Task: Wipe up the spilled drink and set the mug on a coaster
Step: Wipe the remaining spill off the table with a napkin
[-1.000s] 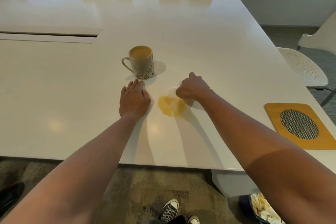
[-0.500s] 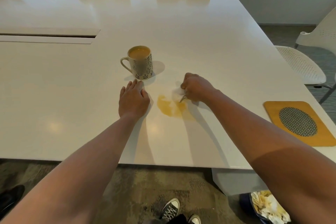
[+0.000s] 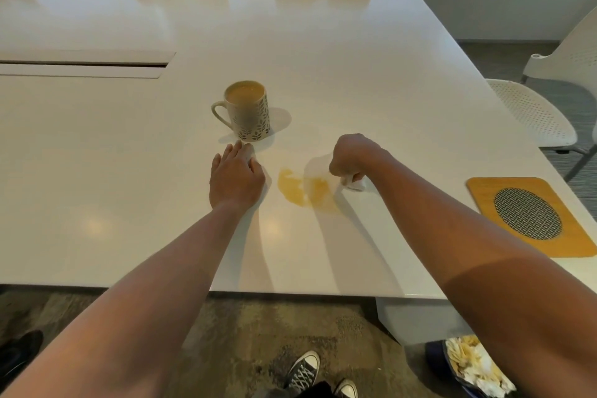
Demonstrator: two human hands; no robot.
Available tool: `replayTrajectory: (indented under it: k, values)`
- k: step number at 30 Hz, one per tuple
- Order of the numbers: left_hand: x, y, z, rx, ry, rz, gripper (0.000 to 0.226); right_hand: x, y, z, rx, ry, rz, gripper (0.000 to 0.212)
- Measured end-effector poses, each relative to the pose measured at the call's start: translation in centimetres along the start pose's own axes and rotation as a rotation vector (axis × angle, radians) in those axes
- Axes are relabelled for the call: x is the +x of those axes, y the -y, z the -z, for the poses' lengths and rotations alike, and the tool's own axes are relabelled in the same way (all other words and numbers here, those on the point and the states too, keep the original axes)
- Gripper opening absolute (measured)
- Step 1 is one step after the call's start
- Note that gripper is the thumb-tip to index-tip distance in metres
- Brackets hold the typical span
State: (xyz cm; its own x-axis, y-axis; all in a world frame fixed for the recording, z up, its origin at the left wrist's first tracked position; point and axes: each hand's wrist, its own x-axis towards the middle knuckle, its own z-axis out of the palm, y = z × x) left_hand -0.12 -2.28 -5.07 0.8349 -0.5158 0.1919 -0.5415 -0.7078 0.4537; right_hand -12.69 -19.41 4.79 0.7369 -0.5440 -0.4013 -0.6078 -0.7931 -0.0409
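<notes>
My right hand [image 3: 353, 157] grips one tissue [image 3: 355, 183] beside one spill [image 3: 303, 189]; my left hand [image 3: 235, 179] lies flat by one mug [image 3: 248, 111].

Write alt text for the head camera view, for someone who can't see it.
A person's right hand grips a white tissue beside an orange spill on a white table, while the left hand rests flat near a full mug. A wooden coaster lies at the right edge.

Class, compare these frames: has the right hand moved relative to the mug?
Yes. The right hand with its tissue has slid rightward, away from the mug, toward the coaster.
</notes>
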Motion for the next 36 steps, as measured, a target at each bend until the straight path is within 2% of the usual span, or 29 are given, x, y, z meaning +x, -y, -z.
replayTrajectory:
  k: [4,5,8,11,14,18,21,25,32,36]
  values:
    - [-0.1,-0.1,0.1,-0.002,-0.005,0.003,0.046,-0.1,1.6,0.7,-0.09,0.033,0.09,0.011]
    - [-0.2,-0.1,0.2,-0.001,-0.005,0.005,0.046,0.1,1.9,0.7,-0.12,0.014,0.123,0.013]
    - [-0.2,-0.2,0.2,0.0,-0.004,0.006,0.046,1.1,2.6,-0.4,-0.138,-0.113,0.237,0.02]
    - [-0.2,-0.2,0.2,0.0,0.001,0.006,0.047,2.2,3.3,-1.7,-0.016,-0.243,0.282,0.023]
    - [-0.1,-0.3,0.3,0.002,-0.003,0.006,0.048,2.8,4.4,-2.4,-0.01,-0.315,0.326,0.028]
    - [0.0,-0.2,0.2,0.007,-0.002,0.005,0.05,2.5,4.6,-2.5,0.006,-0.333,0.432,0.034]
    - [0.0,-0.2,0.1,0.002,-0.005,0.003,0.05,2.3,3.8,-2.3,0.058,-0.297,0.481,0.027]
    - [-0.1,-0.2,0.2,-0.01,-0.01,0.004,0.049,2.5,3.2,-1.8,0.104,-0.25,0.458,0.02]
    - [-0.2,-0.2,0.2,-0.012,-0.016,0.007,0.047,3.7,2.6,-1.7,0.108,-0.282,0.296,0.031]
    - [-0.1,-0.3,0.2,-0.025,-0.017,0.023,0.05,3.3,3.3,-2.3,0.086,-0.315,0.347,0.034]
